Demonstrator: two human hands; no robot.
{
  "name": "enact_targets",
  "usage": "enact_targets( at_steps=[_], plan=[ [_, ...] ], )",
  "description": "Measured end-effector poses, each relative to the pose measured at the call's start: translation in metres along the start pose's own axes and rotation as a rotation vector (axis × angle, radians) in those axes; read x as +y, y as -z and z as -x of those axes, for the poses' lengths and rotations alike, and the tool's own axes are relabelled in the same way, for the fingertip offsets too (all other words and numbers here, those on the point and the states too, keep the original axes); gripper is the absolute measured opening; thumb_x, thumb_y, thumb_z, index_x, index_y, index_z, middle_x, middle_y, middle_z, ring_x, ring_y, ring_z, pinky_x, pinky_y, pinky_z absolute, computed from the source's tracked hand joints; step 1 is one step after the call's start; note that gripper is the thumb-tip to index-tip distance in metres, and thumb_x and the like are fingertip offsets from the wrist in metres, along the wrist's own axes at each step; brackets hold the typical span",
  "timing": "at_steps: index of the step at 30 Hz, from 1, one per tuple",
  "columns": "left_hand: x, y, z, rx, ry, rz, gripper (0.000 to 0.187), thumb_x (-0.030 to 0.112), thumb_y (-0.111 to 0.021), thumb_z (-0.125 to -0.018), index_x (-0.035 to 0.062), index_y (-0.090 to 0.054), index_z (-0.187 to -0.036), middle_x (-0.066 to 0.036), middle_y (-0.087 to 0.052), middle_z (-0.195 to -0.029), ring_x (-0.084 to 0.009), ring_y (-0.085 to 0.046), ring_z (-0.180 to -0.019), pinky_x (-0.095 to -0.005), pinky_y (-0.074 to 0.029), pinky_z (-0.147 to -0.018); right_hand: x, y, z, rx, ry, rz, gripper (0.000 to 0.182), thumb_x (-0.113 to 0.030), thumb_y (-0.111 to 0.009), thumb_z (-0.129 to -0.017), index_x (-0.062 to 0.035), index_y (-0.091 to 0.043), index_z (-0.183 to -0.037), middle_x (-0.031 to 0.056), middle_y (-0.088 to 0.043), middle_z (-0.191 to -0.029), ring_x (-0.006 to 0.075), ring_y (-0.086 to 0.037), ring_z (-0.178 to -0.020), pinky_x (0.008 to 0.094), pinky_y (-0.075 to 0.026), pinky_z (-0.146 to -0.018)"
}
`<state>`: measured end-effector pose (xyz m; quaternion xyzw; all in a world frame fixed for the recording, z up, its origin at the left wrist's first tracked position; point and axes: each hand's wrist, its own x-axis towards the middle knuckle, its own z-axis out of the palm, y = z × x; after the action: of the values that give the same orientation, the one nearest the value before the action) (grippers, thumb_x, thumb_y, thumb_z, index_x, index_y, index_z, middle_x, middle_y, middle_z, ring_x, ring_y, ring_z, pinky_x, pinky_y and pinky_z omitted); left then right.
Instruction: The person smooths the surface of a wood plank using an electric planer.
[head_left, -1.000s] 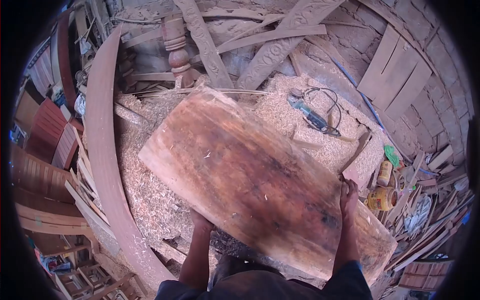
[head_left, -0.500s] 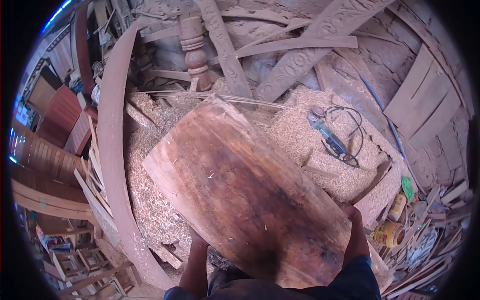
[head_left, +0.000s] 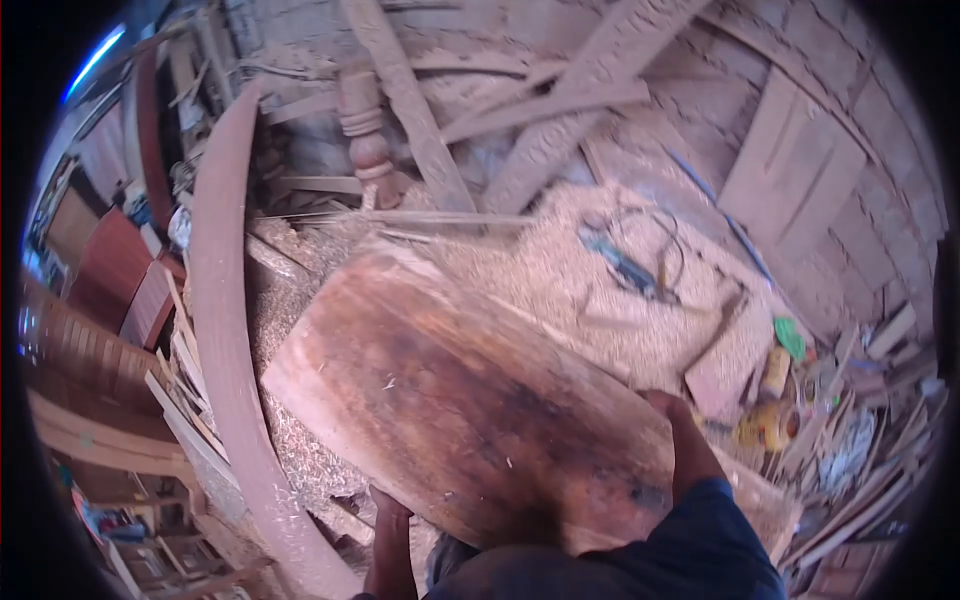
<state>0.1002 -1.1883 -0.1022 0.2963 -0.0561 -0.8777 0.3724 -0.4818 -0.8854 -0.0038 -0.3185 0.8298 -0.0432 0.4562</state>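
Observation:
A broad, thick wooden slab (head_left: pixel 450 400) with dark brown stains lies slanted across the middle, close to my body. My left hand (head_left: pixel 390 505) grips its near left edge, thumb at the edge and the other fingers hidden beneath. On the far right edge, my right hand (head_left: pixel 665 405) is closed round the slab, its fingertips mostly out of sight. Beyond the slab, an angle grinder (head_left: pixel 625 267) with a black cable rests on a heap of wood shavings (head_left: pixel 550 245).
A long curved plank (head_left: pixel 222 270) stands left of the slab. Carved boards (head_left: pixel 590 70) and a turned post (head_left: pixel 365 135) lean at the back. At right are a yellow jar (head_left: pixel 770 425), a green bag (head_left: pixel 789 338) and scrap wood (head_left: pixel 870 480).
The slab looks more tilted and its far end sits lower in view, with both hands still on it. The surroundings have shifted left in the picture as the camera moved.

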Motion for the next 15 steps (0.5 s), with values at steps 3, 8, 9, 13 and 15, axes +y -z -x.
enact_targets(
  at_steps=[3,8,9,13,15],
  plan=[
    [0.023,0.034,0.042,0.080,0.008,-0.060,0.076,0.063,-0.037,-0.108,0.0085,-0.044,-0.159,-0.015,-0.054,-0.156,-0.0398,-0.053,-0.140,-0.0554,-0.046,-0.117,0.008,-0.038,-0.008,0.012,-0.015,0.098,0.052,-0.038,-0.060,-0.100,-0.0057,-0.069,-0.139,0.0200,-0.067,-0.144,0.0338,-0.065,-0.131,0.0465,-0.049,-0.111],
    [0.061,0.175,0.072,-0.024,0.167,-0.588,0.071,0.060,-0.037,-0.108,0.0136,-0.041,-0.162,-0.011,-0.046,-0.165,-0.0333,-0.046,-0.149,-0.0502,-0.039,-0.124,-0.022,-0.076,0.002,-0.009,-0.020,0.127,0.047,-0.029,-0.052,-0.100,0.0001,-0.072,-0.129,0.0240,-0.071,-0.136,0.0385,-0.070,-0.123,0.0511,-0.052,-0.105],
    [0.056,0.178,0.079,-0.120,0.148,-0.821,0.076,0.065,-0.036,-0.107,0.0134,-0.039,-0.163,-0.013,-0.044,-0.167,-0.0348,-0.044,-0.151,-0.0522,-0.037,-0.125,-0.038,-0.079,0.015,0.050,-0.083,0.021,0.048,-0.032,-0.052,-0.099,-0.0009,-0.071,-0.131,0.0234,-0.071,-0.137,0.0400,-0.069,-0.123,0.0515,-0.051,-0.106],
    [0.049,0.138,0.129,0.450,0.207,-0.239,0.077,0.066,-0.031,-0.108,0.0158,-0.034,-0.166,-0.009,-0.041,-0.170,-0.0326,-0.039,-0.155,-0.0510,-0.030,-0.129,-0.026,-0.127,-0.027,-0.121,-0.096,-0.078,0.056,-0.038,-0.049,-0.099,-0.0020,-0.068,-0.138,0.0222,-0.065,-0.147,0.0379,-0.064,-0.133,0.0505,-0.048,-0.110],
    [0.051,0.157,0.138,0.423,0.204,-0.293,0.078,0.067,-0.031,-0.107,0.0161,-0.034,-0.166,-0.009,-0.041,-0.170,-0.0351,-0.038,-0.155,-0.0544,-0.027,-0.130,-0.025,-0.144,-0.034,-0.122,-0.079,-0.062,0.056,-0.041,-0.047,-0.101,-0.0042,-0.068,-0.138,0.0222,-0.065,-0.147,0.0375,-0.063,-0.134,0.0519,-0.046,-0.111]
  ],
)
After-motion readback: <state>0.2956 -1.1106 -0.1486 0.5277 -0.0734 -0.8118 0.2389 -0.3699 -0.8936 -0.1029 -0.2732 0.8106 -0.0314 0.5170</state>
